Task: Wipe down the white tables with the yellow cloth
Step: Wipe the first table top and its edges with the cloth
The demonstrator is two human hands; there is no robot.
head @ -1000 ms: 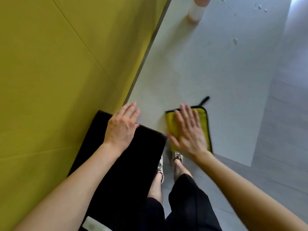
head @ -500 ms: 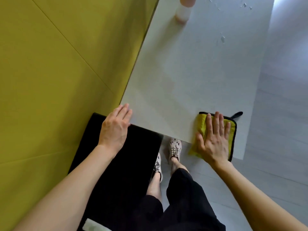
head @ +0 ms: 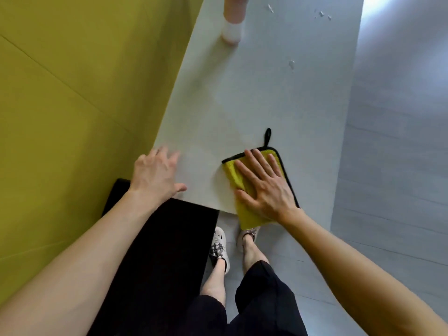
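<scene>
Olive-yellow wall (head: 72, 93) is seen on the left and grey floor (head: 388, 166) on the right, with a long white table (head: 266, 98) running away between them, viewed from above. At its near edge the yellow cloth (head: 231, 174), trimmed in black, is pressed flat under the right hand (head: 266, 190), whose fingers are straight and spread. Nothing is gripped, and the cloth's near end is draped over the table edge. The left hand (head: 155, 175), slightly blurred, is laid open on the table's near left corner, just above a black bench (head: 164, 251). Farther up the table, water droplets (head: 291, 65) and a pale cylinder (head: 232, 23) are seen. The near strip appears to be the part being wiped, early in the job. Next, the cloth would probably have to be pushed forward under firm, flat pressure towards the droplets, and the cylinder worked around or lifted.
</scene>
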